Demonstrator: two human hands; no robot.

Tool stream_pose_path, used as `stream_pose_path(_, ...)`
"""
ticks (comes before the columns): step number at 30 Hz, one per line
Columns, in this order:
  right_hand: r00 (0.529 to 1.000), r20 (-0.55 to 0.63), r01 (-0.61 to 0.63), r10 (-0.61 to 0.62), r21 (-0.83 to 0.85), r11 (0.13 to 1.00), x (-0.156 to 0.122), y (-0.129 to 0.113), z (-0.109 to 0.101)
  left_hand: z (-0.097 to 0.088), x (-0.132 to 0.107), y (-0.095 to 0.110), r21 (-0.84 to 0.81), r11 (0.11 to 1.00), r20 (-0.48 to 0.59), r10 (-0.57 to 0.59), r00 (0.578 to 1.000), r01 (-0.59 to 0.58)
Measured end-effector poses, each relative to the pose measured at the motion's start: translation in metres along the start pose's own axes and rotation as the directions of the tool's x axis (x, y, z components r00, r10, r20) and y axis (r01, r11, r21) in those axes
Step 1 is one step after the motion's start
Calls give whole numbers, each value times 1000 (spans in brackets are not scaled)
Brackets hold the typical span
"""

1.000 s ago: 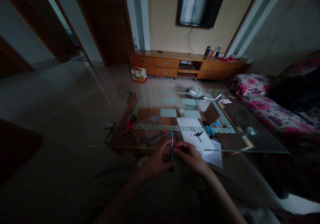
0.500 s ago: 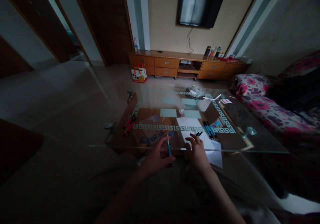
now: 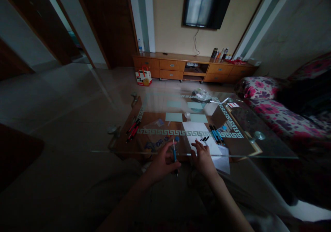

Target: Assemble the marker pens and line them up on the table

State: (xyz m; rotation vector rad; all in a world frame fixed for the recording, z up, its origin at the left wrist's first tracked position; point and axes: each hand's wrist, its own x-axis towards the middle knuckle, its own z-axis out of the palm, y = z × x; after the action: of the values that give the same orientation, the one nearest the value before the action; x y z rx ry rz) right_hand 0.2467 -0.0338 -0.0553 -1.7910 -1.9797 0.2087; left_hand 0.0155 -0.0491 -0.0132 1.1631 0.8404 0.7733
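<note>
My left hand (image 3: 161, 163) is closed round a thin blue pen (image 3: 174, 154), held upright at the near edge of the glass table (image 3: 258, 145). My right hand (image 3: 203, 158) reaches forward, fingers stretched out over the white paper (image 3: 200, 135), fingertips close to small black pen parts (image 3: 205, 139). Nothing shows in the right hand. A small blue cap (image 3: 177, 139) lies on the glass just beyond the pen's tip.
Red and black pens (image 3: 133, 128) lie at the table's left, blue and black pens (image 3: 215, 133) to the right of the paper. Pale green sheets (image 3: 174, 117), a plastic bag (image 3: 201, 94), a floral sofa (image 3: 274, 111) on the right, a TV cabinet (image 3: 191, 68) beyond.
A second ago both hands held the pen with its blue cap on. The cap now lies on the table, and my right hand has let go and moved onto the paper.
</note>
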Motion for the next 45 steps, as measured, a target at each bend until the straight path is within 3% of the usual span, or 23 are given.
stream_pose_path(5,999,-42,1,0,10,1000,0,-1,-2,0,1,0,-12,1000,0,2,1000,-2)
stream_pose_path(22,997,36,66,-66,5,998,1,-4,0,0,1,0,-4,1000,5,1,1000,-1)
stream_pose_path(39,996,35,83,-85,47,995,2,-13,-12,1,0,2,-1,1000,9,15,1000,-15)
stream_pose_path(45,994,83,61,-66,61,996,4,-14,-17,0,1,-2,25,999,-11,24,1000,-24)
